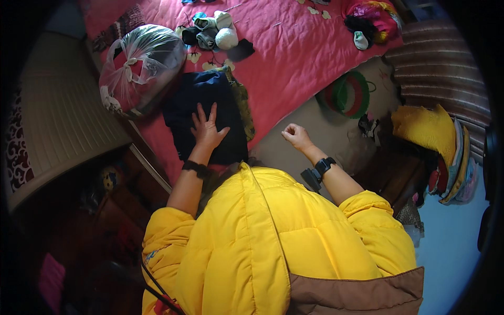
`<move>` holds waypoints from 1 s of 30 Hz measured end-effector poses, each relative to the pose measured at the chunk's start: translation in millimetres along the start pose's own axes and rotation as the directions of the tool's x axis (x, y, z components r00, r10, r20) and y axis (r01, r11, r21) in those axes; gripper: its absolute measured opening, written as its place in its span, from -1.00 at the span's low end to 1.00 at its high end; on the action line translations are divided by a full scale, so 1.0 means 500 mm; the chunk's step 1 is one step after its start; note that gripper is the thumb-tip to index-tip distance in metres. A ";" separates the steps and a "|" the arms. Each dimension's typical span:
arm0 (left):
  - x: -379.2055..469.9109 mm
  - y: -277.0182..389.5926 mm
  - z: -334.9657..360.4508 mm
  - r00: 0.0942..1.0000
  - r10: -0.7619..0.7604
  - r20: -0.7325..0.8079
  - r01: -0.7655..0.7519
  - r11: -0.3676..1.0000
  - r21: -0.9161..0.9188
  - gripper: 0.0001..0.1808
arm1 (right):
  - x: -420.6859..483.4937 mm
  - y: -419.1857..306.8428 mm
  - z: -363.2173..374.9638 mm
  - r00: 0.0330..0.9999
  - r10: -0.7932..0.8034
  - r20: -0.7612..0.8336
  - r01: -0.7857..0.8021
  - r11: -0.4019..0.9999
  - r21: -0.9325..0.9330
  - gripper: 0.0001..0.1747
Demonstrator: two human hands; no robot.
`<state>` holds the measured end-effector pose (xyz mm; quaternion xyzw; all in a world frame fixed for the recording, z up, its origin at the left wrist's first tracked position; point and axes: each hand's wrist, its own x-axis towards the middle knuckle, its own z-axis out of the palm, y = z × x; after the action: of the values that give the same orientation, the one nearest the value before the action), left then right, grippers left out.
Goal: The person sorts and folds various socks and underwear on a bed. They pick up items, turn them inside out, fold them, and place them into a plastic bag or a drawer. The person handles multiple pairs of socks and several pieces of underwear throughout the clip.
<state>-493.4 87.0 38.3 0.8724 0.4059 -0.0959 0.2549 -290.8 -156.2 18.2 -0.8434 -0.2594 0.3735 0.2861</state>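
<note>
My left hand (208, 130) lies spread, palm down, on a dark navy folded garment (201, 90) at the near edge of the bed. A yellow-green patterned cloth (245, 106) shows from under the garment's right side. Off to the right, my right hand (297, 136) hovers past the bed's edge with its fingers curled in, and I see nothing in it. Both wrists wear dark bands. Left of the garment sits a knotted clear plastic bag (143, 67) with cloth inside.
Balled socks (214, 33) lie on the pink bedspread (291, 51) behind the garment. Bright bundled cloth (378, 21) rests at the bed's far right corner. A green-and-red striped basket (348, 94) stands beside the bed. Folded textiles (429, 130) are stacked at right; a wooden cabinet (118, 204) is at left.
</note>
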 end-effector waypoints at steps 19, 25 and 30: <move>0.120 0.063 -0.010 0.886 -0.324 0.331 0.300 0.946 0.124 0.26 | 0.239 -0.040 -0.159 0.985 0.081 0.153 -0.143 0.879 0.455 -0.83; 0.140 0.096 -0.005 0.867 -0.407 0.287 0.380 0.913 0.149 0.29 | 0.469 -0.144 -0.250 0.939 0.045 0.341 -0.268 0.715 0.645 -0.72; 0.155 0.100 0.018 0.832 -0.480 0.279 0.407 0.869 0.282 0.35 | 0.580 -0.214 -0.318 0.809 0.029 0.587 -0.533 0.457 0.712 -0.40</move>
<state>-404.7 106.2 20.1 0.7456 0.5353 -0.3443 0.1975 -20.8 62.0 39.6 -0.4952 0.0447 0.6969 0.5168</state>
